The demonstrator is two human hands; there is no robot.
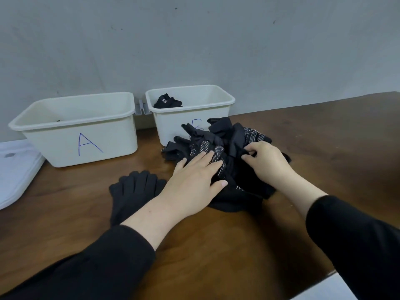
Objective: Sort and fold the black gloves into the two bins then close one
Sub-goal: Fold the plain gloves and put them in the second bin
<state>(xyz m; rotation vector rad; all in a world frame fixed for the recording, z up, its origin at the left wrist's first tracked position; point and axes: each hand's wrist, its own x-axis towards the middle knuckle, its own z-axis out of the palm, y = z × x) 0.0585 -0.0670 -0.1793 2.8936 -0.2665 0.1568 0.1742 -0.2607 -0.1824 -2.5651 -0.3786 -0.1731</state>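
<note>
Here, left hand flat on the dotted glove heap — right hand's grip pinching soft black cloth.

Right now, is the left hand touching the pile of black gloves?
Touching. The head view shows the left hand lying flat, fingers straight, on the pile of black gloves.

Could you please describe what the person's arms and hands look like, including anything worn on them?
Both arms wear long black sleeves that end short of the wrists. The left hand and right hand are bare, with no rings, watch or gloves visible.
</note>
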